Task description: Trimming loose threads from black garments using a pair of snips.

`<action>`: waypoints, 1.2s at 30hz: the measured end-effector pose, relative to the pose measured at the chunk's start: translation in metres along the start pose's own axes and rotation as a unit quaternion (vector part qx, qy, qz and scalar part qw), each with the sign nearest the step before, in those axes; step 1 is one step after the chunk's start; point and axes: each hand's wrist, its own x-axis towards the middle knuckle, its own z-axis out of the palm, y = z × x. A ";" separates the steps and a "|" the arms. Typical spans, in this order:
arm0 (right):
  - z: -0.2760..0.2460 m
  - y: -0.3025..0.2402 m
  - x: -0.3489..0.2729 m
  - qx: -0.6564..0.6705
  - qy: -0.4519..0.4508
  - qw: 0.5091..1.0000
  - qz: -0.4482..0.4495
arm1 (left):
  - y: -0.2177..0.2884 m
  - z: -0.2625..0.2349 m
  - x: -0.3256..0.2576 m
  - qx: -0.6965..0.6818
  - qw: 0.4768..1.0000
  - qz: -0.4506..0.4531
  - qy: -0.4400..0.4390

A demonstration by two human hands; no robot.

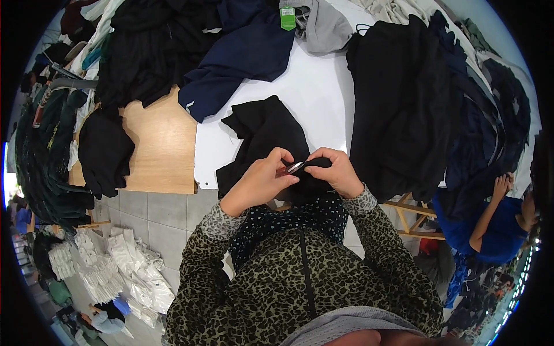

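A small metal tool (294,168) is pinched between left hand (261,183) and right hand (336,172); both grips are closed on the black garment (266,135) at the table's (317,98) near edge

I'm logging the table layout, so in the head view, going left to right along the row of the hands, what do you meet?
Black garment hanging off the wooden tabletop → bare wooden tabletop → left hand → small metal tool pinched between both hands → right hand → big black clothes pile → another person's hand.

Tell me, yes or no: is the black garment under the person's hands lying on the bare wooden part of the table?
No: the black garment lies on the white table sheet, with the bare wooden tabletop off to its left.
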 end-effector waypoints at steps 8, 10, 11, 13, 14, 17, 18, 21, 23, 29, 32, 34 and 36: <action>0.002 0.003 0.001 0.019 0.001 1.000 -0.023 | -0.004 0.002 0.003 -0.023 1.000 0.006 -0.004; 0.002 0.004 0.001 0.022 0.002 0.999 -0.026 | -0.004 0.002 0.004 -0.018 1.000 0.000 -0.003; 0.002 0.004 0.001 0.019 0.003 1.000 -0.020 | -0.004 0.002 0.004 -0.018 1.000 -0.001 -0.003; 0.002 0.005 0.001 0.015 0.003 1.000 -0.014 | -0.006 0.003 0.005 -0.024 1.000 0.000 -0.003; 0.001 0.006 0.001 0.012 0.005 1.000 -0.015 | -0.007 0.003 0.005 -0.024 1.000 0.000 -0.003; 0.001 0.006 0.000 0.008 0.005 1.000 -0.013 | -0.009 0.003 0.006 -0.025 1.000 -0.005 -0.001; 0.001 0.005 0.000 0.008 0.003 1.000 -0.009 | -0.010 0.003 0.006 -0.042 0.999 -0.012 -0.004; 0.002 0.002 -0.001 0.031 0.009 0.999 -0.002 | -0.019 0.004 0.005 -0.120 0.993 0.007 0.018; 0.001 0.004 -0.001 0.034 0.008 0.999 -0.006 | -0.022 0.001 0.005 -0.183 0.981 0.018 0.056; 0.000 0.000 -0.005 -0.022 -0.016 0.993 -0.111 | -0.016 0.001 0.007 -0.096 0.994 0.011 0.047; 0.000 -0.001 -0.006 -0.041 -0.008 0.989 -0.140 | -0.026 0.008 0.009 -0.163 0.985 0.045 0.028; -0.002 0.000 -0.006 -0.055 0.015 0.987 -0.148 | -0.027 0.004 0.007 -0.171 0.982 0.022 0.072; -0.006 0.003 -0.008 -0.110 0.017 0.984 -0.137 | -0.023 0.002 0.006 -0.182 0.979 0.036 0.080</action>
